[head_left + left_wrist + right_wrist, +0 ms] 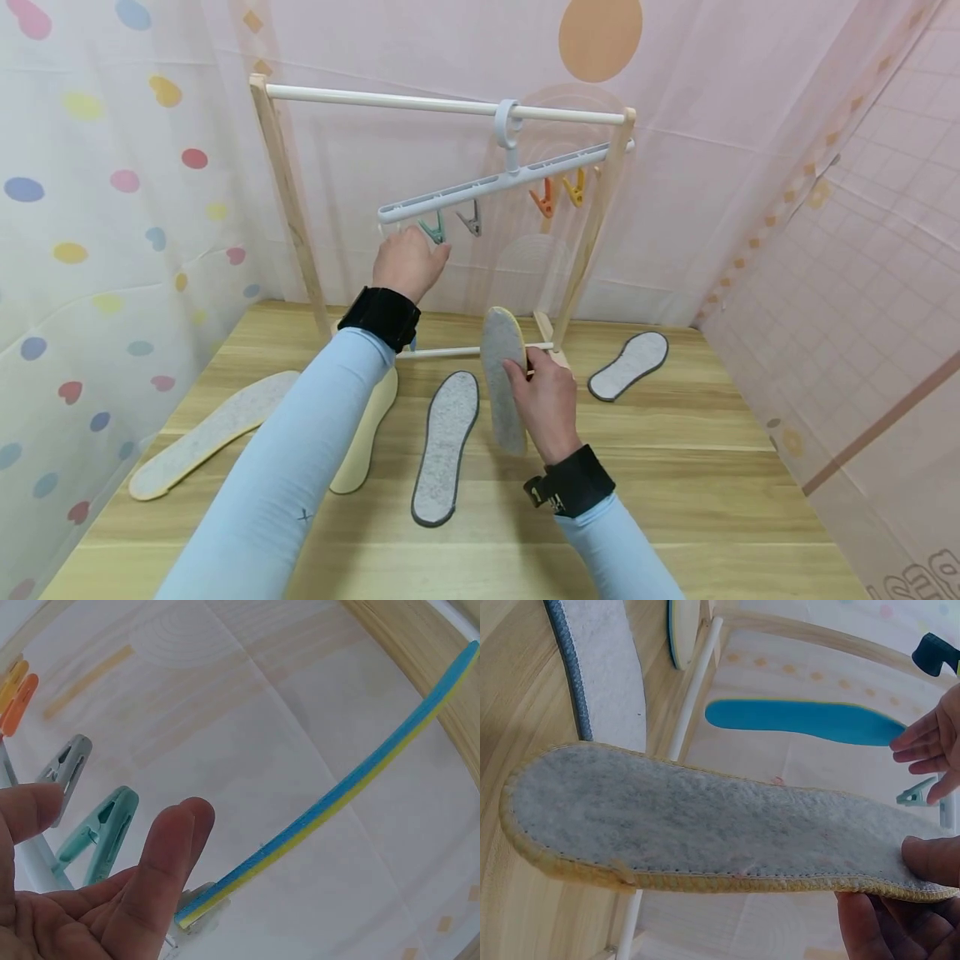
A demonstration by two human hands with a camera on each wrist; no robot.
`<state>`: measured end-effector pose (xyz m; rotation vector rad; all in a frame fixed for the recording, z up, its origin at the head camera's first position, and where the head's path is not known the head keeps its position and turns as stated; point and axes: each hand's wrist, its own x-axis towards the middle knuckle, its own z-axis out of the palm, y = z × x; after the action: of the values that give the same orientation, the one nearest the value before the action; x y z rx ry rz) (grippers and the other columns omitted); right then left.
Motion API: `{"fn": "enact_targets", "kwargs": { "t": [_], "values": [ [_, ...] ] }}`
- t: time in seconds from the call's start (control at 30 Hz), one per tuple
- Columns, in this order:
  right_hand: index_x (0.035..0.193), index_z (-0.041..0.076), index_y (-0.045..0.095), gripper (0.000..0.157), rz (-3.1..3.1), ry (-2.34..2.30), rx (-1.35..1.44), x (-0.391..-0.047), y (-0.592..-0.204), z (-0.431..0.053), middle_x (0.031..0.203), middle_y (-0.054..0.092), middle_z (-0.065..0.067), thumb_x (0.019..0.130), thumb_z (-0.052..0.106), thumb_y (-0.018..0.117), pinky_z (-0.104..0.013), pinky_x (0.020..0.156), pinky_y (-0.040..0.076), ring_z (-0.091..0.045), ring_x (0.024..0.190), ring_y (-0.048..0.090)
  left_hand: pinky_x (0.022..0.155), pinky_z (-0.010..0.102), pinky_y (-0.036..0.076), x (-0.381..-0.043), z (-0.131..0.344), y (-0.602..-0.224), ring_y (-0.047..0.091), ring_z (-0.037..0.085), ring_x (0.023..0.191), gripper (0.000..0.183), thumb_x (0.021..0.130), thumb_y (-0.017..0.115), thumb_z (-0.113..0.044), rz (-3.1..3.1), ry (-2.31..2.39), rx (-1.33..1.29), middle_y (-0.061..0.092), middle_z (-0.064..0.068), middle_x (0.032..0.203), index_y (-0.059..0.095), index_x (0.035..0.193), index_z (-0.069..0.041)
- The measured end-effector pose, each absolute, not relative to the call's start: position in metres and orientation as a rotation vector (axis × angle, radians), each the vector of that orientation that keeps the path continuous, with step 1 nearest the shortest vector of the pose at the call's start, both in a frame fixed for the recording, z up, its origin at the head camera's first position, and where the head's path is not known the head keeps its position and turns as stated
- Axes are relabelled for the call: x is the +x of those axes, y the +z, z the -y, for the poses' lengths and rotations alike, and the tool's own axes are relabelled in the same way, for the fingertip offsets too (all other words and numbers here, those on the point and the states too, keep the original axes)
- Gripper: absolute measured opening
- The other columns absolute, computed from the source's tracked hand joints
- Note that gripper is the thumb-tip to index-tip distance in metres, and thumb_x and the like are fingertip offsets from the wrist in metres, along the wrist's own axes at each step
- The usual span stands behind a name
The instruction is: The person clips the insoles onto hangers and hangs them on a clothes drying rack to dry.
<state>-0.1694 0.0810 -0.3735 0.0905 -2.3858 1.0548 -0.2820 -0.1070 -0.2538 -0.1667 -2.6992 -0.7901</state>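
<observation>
Between the thumb and fingers of my right hand (551, 408) is a grey felt insole with a yellow edge (498, 375), held upright above the table. My left hand (411, 262) is raised at the left end of a tilted pale clip hanger (450, 197), beside a teal clip (435, 228). In the left wrist view its fingers (161, 855) are extended, with a gap to the thumb. A blue insole with a yellow layer (337, 791) hangs just beyond them. From the right wrist, this blue insole (802, 721) appears at the left fingertips; whether they touch it is unclear.
Grey (471, 220), orange (543, 200) and yellow (575, 189) clips hang along the hanger. A white rod (382, 100) on wooden posts carries it. On the table lie dark-edged insoles (446, 450), a cream insole (367, 442) and a yellow-edged grey insole (210, 437).
</observation>
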Motion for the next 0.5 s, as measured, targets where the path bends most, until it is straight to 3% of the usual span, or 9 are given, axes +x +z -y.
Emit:
{"fn": "enact_targets", "kwargs": {
  "t": [0.5],
  "values": [
    [0.101,0.002,0.068,0.021,2.349,1.037,0.109,-0.173,-0.372,-0.075,0.093,0.073,-0.013,0.094,0.021,0.07,-0.034,0.056,0.057,-0.022,0.071,0.071,0.046,0.029,0.035,-0.296,0.099,-0.254,0.043,0.017,0.048,0.048,0.1,0.058,-0.033,2.539,-0.855,-0.055,0.036,-0.001,0.051,0.044,0.059,-0.011]
  ]
}}
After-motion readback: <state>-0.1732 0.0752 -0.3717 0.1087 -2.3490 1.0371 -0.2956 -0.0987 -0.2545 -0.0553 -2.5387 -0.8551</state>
